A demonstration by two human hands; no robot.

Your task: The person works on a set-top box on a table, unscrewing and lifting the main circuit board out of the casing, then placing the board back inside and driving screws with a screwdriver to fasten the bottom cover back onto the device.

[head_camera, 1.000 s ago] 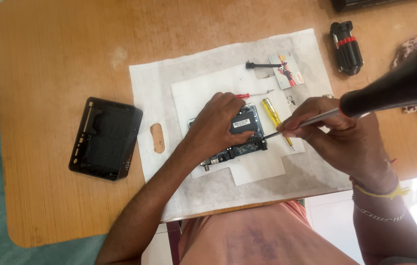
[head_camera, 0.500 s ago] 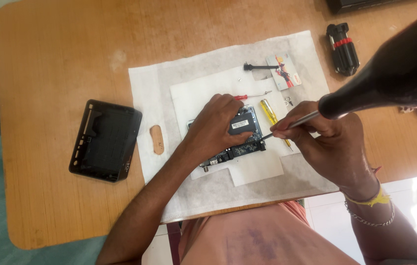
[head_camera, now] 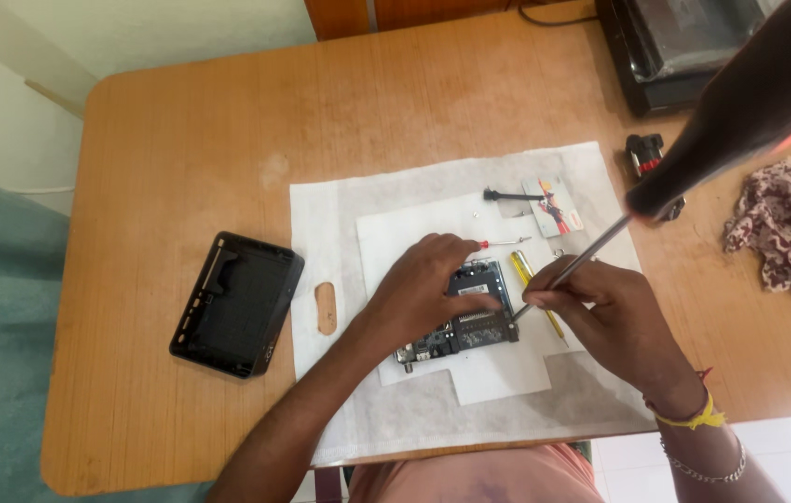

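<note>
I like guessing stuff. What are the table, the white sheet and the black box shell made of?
Table: looks like wood or wood-look laminate, with brown grain lines and a dull sheen.
White sheet: seems a soft non-woven cloth or paper, matte and slightly wrinkled.
Black box shell: likely moulded plastic, with smooth dark walls and rounded corners.

The circuit board (head_camera: 470,321) is a small dark rectangle with a metal-shielded block on top and connectors along its near edge, lying flat on a white sheet in the middle of the table, partly covered by the left hand (head_camera: 428,284), which presses down on its left half. The screwdriver (head_camera: 694,149) is long, with a thick black handle marked by a red stripe and a thin bright shaft. It slants down from the upper right, pinched in the right hand (head_camera: 614,317), its tip at the board's right edge.
</note>
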